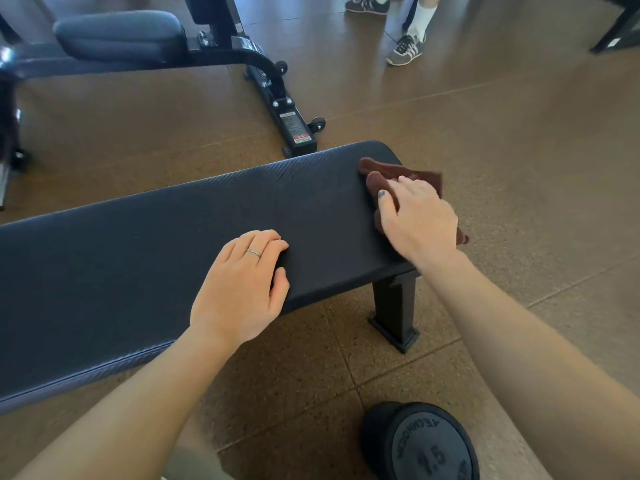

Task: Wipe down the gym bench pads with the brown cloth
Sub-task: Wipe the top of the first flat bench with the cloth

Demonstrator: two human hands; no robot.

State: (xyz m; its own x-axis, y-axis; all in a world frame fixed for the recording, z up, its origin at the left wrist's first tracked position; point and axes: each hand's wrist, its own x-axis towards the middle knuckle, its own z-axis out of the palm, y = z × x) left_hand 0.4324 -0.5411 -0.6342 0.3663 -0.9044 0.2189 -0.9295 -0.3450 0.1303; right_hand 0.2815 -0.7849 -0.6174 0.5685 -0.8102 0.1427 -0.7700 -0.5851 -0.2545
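A long black bench pad [173, 244] runs from the lower left to the right of centre. The brown cloth [381, 174] lies bunched on the pad's right end, partly hanging over the edge. My right hand [420, 220] is on the cloth, its fingers curled into it and pressing it onto the pad. My left hand [242, 289] rests flat on the pad near its front edge, holding nothing, with a ring on one finger.
A second bench with a blue-grey pad [117, 34] and black frame [277, 95] stands behind. A black dumbbell [419, 445] lies on the brown floor near my right forearm. Another person's feet in sneakers [405, 48] stand at the top right.
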